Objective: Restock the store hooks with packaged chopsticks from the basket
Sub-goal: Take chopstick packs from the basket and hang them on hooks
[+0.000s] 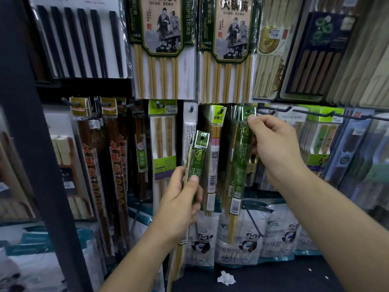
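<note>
The left hand (179,199) gripped a narrow green pack of chopsticks (199,157) around its lower half, thumb pressed on the front. It held the pack upright in front of the display, with the punched header free of any hook. The right hand (275,148) pinched the top of a second green pack (240,161) between thumb and forefinger, its header raised beside the tip of a black wire hook (271,112). Whether the hole sat on the wire was hard to tell, since the fingers covered that spot. This second green pack hung in front of a row of similar packs, just right of a pink-banded pack (214,148). Above, two large cards of bamboo chopsticks (160,60) hung side by side, with black chopsticks (84,43) to their left. Below, bags printed with pandas (248,241) stood on a dark shelf (273,277), and a crumpled white paper (226,278) lay on it in front of them. A dark post (31,144) crossed the left side of the view
</note>
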